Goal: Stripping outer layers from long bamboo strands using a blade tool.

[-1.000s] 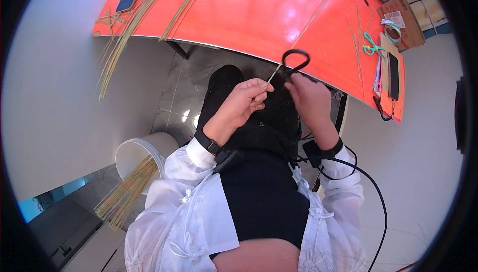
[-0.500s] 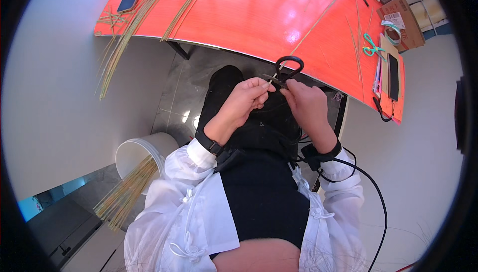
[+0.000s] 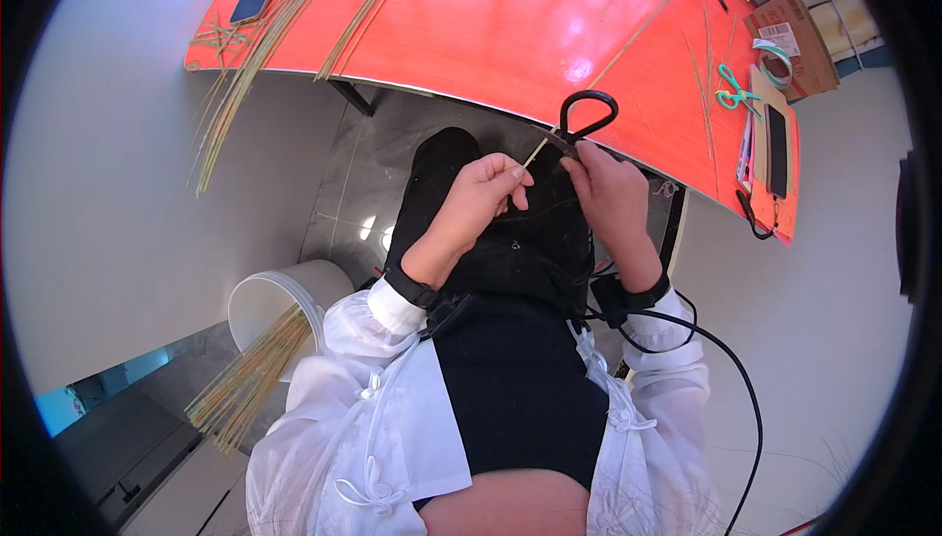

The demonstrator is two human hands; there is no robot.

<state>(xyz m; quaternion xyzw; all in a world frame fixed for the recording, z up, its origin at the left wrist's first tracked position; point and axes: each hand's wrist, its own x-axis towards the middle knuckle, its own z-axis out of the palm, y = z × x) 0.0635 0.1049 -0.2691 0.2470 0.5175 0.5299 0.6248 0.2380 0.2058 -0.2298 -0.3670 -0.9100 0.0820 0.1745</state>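
A thin, pale, straw-like stalk point(image 3: 535, 154) slants from your left hand point(image 3: 479, 200) toward one o'clock, over the curved edge of the glossy orange-red table point(image 3: 491, 21). That hand pinches it; at two o'clock your right hand point(image 3: 615, 194) grips black loop-handled scissors point(image 3: 564, 119) beside the stalk. Smooth table stretches between it and slim stems point(image 3: 367, 21) at eleven o'clock.

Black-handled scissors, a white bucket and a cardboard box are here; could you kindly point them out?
Black-handled scissors point(image 3: 564, 119): head view, handle loop.
White bucket point(image 3: 319, 283): head view, outer wall.
Cardboard box point(image 3: 811, 57): head view, brown side.
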